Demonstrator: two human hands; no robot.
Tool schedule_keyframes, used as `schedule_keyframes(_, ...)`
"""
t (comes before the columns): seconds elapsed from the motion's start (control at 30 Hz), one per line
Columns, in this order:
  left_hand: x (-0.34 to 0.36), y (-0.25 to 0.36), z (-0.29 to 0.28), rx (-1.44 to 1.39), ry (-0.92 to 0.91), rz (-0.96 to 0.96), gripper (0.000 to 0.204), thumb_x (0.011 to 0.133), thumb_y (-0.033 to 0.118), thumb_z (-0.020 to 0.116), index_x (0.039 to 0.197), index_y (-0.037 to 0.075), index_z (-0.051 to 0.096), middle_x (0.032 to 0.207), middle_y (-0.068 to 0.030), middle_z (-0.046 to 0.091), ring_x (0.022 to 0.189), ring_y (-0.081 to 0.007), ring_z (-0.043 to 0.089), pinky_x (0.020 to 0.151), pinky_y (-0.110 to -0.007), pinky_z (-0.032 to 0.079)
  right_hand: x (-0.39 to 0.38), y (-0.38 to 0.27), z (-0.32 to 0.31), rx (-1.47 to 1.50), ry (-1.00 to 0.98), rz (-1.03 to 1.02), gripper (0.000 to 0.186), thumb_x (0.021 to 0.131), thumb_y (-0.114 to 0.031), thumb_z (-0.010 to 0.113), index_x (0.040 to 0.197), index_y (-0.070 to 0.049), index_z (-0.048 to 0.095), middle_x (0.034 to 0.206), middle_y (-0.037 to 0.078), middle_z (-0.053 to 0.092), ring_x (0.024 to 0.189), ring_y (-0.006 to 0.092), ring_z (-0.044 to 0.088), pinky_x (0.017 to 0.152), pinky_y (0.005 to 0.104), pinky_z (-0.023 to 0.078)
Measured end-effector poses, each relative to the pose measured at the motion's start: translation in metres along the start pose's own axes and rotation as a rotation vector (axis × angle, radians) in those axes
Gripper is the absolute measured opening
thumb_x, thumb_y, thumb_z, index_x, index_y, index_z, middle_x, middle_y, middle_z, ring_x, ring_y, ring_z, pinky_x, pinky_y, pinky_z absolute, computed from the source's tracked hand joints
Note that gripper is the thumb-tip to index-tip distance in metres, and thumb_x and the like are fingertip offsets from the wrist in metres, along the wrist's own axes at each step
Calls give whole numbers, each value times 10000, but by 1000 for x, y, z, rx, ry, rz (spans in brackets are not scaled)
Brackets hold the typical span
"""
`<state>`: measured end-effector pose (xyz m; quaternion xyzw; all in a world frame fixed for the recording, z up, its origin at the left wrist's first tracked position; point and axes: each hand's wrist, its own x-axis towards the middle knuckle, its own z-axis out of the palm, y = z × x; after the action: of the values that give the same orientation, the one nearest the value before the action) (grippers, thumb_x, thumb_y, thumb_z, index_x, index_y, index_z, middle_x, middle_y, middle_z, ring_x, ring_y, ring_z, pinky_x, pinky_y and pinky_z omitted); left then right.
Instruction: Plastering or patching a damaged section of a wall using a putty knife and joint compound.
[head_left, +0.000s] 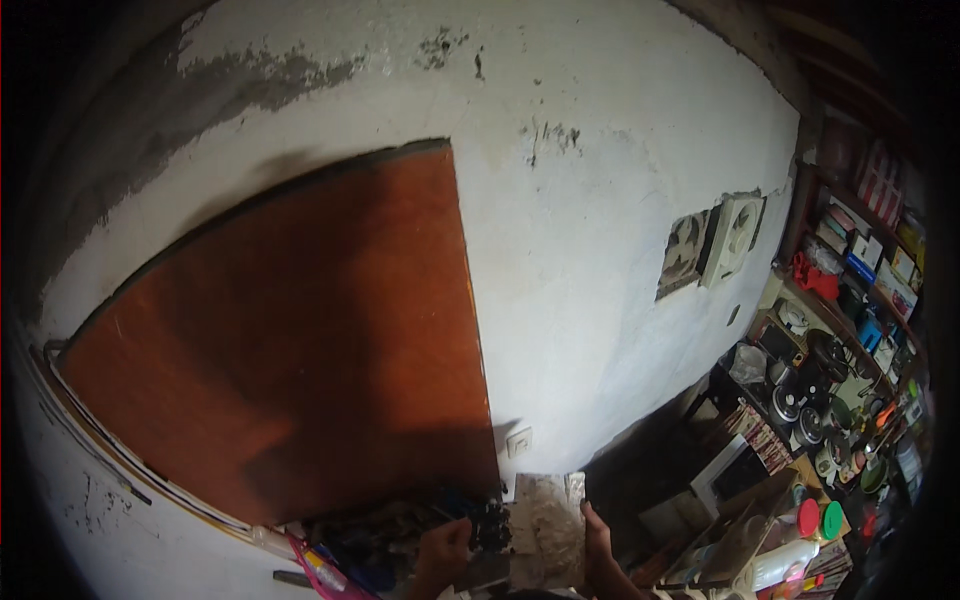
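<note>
One pale, rough-faced board (543,545) sits between five and six o'clock, its edge held by the right grip (598,548); the left grip (447,548), near six, curls, contents unclear; work seems underway, release not yet done

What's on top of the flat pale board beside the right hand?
On the board is a lumpy pale patch; I can't tell what it is. The right hand is at the board's edge. Anything under the board is covered, so it can't be seen.
</note>
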<state>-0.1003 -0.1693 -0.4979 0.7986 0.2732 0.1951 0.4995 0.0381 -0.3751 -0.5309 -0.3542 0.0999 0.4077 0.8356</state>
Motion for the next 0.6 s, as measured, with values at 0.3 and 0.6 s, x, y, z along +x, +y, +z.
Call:
schedule_keyframes(0.3, 8, 17, -8, 60, 49, 284, 306, 979, 276, 518, 1017, 2, 646, 768, -171, 644, 679, -281, 607, 645, -362, 473, 13, -4, -10, -39, 78, -108, 513, 975, -440, 482, 1263, -20, 546, 1162, 118, 616, 1028, 249, 587, 895, 380, 472)
schedule_keyframes(0.6, 30, -92, -47, -519, -323, -308, 461, 905, 195, 574, 1343, 62, 523, 969, -103, 699, 842, -140, 639, 792, -309, 506, -9, -9, 18, 28, 31, -73, 613, 987, -489, 384, 1366, -11, 448, 1334, 147, 527, 1189, 294, 509, 1029, 377, 376)
